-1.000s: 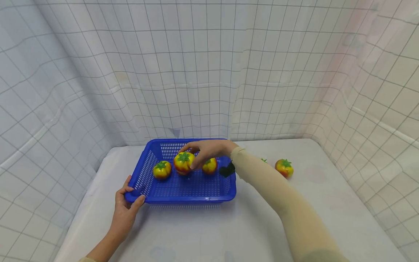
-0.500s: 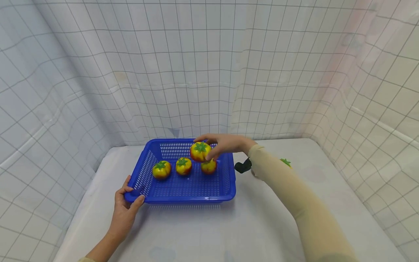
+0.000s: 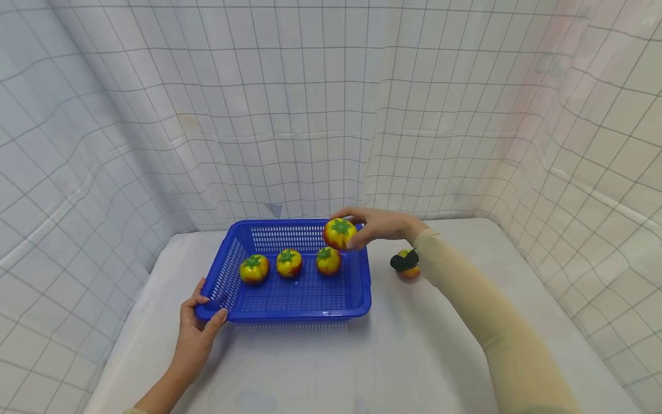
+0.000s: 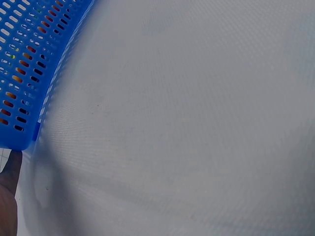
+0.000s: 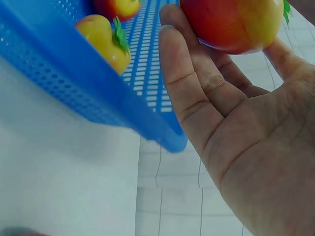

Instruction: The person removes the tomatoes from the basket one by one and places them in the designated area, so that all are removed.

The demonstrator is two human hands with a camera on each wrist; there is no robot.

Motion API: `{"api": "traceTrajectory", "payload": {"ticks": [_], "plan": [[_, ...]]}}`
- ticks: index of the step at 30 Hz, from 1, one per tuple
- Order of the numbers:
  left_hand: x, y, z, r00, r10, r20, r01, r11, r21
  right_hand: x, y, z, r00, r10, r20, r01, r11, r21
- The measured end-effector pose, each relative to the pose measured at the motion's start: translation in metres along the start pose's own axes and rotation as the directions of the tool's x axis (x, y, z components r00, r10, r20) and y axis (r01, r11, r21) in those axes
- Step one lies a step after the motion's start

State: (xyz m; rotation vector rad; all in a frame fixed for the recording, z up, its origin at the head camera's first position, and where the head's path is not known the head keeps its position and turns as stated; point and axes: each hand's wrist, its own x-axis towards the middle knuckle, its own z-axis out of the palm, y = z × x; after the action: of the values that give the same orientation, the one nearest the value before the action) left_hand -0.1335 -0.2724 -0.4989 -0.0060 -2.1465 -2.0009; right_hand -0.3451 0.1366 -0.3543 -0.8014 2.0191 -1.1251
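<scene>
Hanging midair: glossy red-and-yellow fruit (image 3: pixel 338 240), near the basket's back right corner; over or beyond the rim, I couldn't tell.
Right hand (image 3: pixel 385 225): grasped it between thumb and fingers, perhaps leaving its underside free.
Blue basket (image 3: pixel 289 315): held three matching fruits (image 3: pixel 254 269), side by side.
Left hand (image 3: pixel 192 336): gripped the near left corner, probably for steadiness.
White table (image 3: pixel 310 368): bore another fruit (image 3: pixel 411 273) to the right, partly hidden.

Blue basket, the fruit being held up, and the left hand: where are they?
Blue basket (image 3: pixel 283 315), head view: front rim.
Held fruit (image 3: pixel 338 237), head view: yellow skin.
Left hand (image 3: pixel 193 339), head view: back of the hand.
</scene>
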Motion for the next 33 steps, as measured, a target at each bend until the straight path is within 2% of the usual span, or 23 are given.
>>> {"api": "traceTrajectory", "payload": {"ticks": [19, 26, 33], "plan": [[0.000, 0.001, 0.001, 1.000, -0.001, -0.007, 0.001, 1.000, 0.002, -0.040, 0.028, -0.024, 0.993, 0.021, -0.118, -0.014, 0.998, 0.061], [0.000, 0.002, 0.002, 1.000, -0.013, -0.015, 0.013, 1.000, 0.023, -0.059, 0.039, -0.031, 0.983, 0.072, -0.169, -0.067, 0.997, 0.038], [-0.001, 0.001, 0.002, 1.000, -0.003, -0.018, 0.004, 1.000, 0.012, -0.081, 0.055, -0.038, 0.965, 0.117, -0.235, -0.120, 0.993, 0.001]]}}
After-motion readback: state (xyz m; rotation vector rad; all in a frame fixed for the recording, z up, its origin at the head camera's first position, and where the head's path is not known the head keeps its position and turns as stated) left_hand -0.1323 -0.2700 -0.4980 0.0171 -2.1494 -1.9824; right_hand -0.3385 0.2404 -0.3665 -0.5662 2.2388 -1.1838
